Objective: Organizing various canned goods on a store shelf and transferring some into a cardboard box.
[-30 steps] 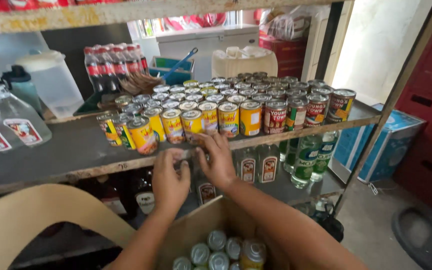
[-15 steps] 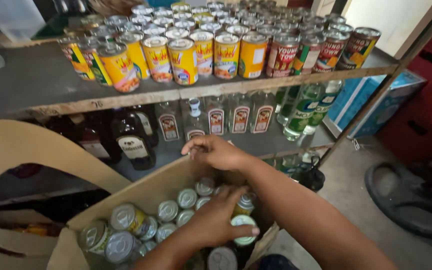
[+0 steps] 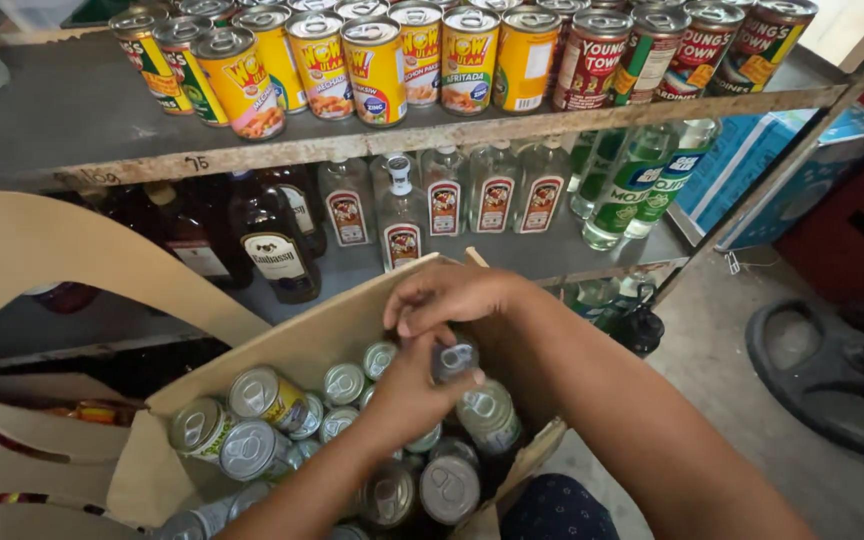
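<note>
Both hands are down inside the cardboard box (image 3: pixel 337 335), which sits at about six o'clock below the shelves. The left hand (image 3: pixel 420 385) has its fingers curled tight around a small tin can (image 3: pixel 455 358), thumb pressed along its side, gripping it just above the rest. The right hand (image 3: pixel 452 297) hovers at twelve o'clock from the left one, fingers bent and drawn together, fingertips touching the top of the same can; whether it truly grips it I cannot tell.

Around the hands, loose cans (image 3: pixel 267 395) lie in the box, some upright, some tipped on their sides, silver lids showing. One can (image 3: pixel 487 412) rests just at five o'clock of the left hand.

At twelve o'clock, the upper shelf (image 3: pixel 62 120) carries a packed row of yellow-labelled cans (image 3: pixel 372 70), with red-labelled cans (image 3: pixel 592 60) toward one o'clock. The lower shelf holds clear glass bottles (image 3: pixel 402 215), dark bottles (image 3: pixel 277 245) at ten o'clock and green bottles (image 3: pixel 627 190) at two o'clock.
</note>
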